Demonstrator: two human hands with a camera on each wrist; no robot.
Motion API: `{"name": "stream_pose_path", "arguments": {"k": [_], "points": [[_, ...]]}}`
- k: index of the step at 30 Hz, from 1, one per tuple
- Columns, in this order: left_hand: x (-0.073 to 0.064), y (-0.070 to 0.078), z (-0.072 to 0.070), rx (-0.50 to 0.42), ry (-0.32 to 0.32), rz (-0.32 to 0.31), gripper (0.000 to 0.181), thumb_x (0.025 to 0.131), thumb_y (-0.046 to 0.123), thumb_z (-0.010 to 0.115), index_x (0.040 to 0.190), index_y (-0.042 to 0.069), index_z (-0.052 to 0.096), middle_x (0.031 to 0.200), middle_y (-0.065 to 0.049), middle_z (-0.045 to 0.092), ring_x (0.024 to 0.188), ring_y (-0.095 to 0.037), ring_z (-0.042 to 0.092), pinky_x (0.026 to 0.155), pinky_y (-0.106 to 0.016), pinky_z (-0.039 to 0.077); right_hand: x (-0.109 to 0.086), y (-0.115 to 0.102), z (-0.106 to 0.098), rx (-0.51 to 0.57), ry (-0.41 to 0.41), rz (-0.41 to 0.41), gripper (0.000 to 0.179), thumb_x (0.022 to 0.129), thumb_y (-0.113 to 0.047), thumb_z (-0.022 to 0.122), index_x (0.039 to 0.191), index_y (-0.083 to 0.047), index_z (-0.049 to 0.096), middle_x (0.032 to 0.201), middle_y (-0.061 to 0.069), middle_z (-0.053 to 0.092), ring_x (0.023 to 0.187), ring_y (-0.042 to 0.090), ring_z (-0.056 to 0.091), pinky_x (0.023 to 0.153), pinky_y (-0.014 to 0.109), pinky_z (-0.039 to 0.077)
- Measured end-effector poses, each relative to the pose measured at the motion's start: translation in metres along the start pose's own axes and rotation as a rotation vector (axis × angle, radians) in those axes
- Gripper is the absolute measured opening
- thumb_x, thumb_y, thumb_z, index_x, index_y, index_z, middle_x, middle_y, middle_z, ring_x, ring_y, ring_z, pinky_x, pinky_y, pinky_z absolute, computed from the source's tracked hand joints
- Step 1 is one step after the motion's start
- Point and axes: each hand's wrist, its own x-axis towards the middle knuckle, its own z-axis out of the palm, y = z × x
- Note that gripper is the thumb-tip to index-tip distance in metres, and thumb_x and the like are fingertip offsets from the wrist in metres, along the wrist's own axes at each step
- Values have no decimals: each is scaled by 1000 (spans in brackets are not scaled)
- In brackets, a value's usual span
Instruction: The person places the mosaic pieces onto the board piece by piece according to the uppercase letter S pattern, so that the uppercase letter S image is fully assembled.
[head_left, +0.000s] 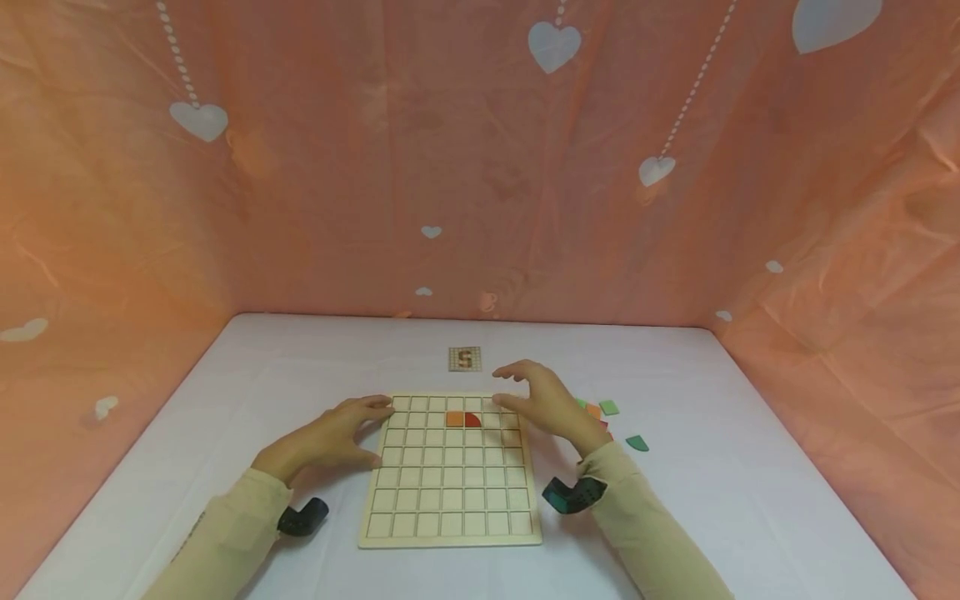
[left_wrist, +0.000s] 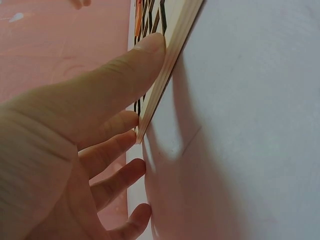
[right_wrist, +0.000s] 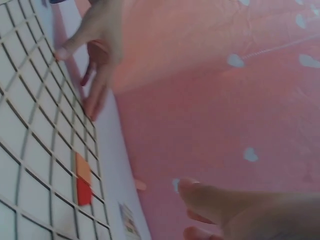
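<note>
A wooden grid board lies on the white table. Two pieces sit side by side in its second row: an orange square and a red quarter-circle. My left hand rests at the board's left edge, fingers spread; in the left wrist view the thumb touches the rim. Over the board's upper right corner hovers my right hand, thumb and fingers apart and nothing between them. In the right wrist view the right fingers are clear of the board.
Beyond the board lies a small patterned card. Loose pieces are right of the board, partly behind the right hand: a light green square, a dark green quarter-circle, an orange piece and bits of red. Pink cloth surrounds the table.
</note>
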Motion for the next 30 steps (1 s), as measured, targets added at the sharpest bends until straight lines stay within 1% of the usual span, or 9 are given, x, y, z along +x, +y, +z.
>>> {"name": "stream_pose_path", "arguments": {"k": [2, 5, 12, 16, 20, 23, 27, 30], "points": [[0, 0, 0, -2, 1, -2, 79, 79, 23, 86, 146, 0, 51, 161, -20, 38, 149, -48, 31, 119, -70, 26, -1, 2, -6, 2, -6, 0, 41, 94, -23, 71, 131, -5, 65, 133, 15, 65, 119, 38, 60, 94, 50, 53], [-2, 1, -1, 4, 0, 8, 80, 79, 24, 86, 145, -1, 51, 160, -21, 38, 148, -48, 32, 118, -70, 27, -3, 5, -14, 4, -7, 15, 43, 94, -24, 71, 133, -6, 64, 135, 16, 64, 119, 38, 60, 95, 51, 53], [-2, 2, -1, 0, -3, 24, 80, 78, 25, 87, 145, -2, 52, 160, -22, 39, 148, -50, 32, 118, -69, 28, -10, 14, -31, 19, -11, 40, 44, 95, -21, 70, 135, -5, 61, 133, 20, 64, 119, 39, 58, 103, 57, 48], [0, 0, 0, 5, -5, 25, 79, 79, 25, 86, 145, -2, 52, 160, -22, 39, 148, -49, 32, 118, -69, 28, -13, 20, -40, 22, -4, 62, 45, 96, -22, 70, 136, -3, 61, 135, 19, 65, 120, 38, 58, 107, 59, 46], [0, -1, 0, -4, -6, 18, 79, 79, 24, 86, 145, -2, 51, 160, -22, 38, 148, -49, 31, 119, -69, 27, -14, 26, -47, 16, 3, 82, 44, 95, -21, 70, 135, -3, 62, 135, 19, 65, 119, 37, 61, 101, 55, 53], [0, 0, 1, -3, -3, 7, 80, 79, 26, 86, 146, -1, 51, 161, -21, 38, 149, -49, 31, 119, -70, 26, -13, 31, -50, 19, 2, 117, 43, 95, -19, 70, 134, -4, 63, 136, 20, 64, 117, 35, 62, 95, 50, 57], [-2, 1, 0, 19, 9, 20, 81, 78, 29, 86, 145, 0, 51, 160, -21, 39, 147, -49, 32, 117, -72, 27, -13, 38, -52, 17, -5, 148, 43, 96, -20, 69, 135, -4, 62, 136, 20, 63, 115, 34, 61, 94, 46, 58], [-2, 0, 0, 26, 14, 32, 82, 78, 30, 86, 145, -1, 51, 159, -22, 40, 147, -50, 33, 115, -73, 27, -13, 42, -54, 13, 4, 150, 44, 96, -21, 69, 136, -4, 61, 136, 21, 63, 116, 35, 60, 96, 49, 57]]}}
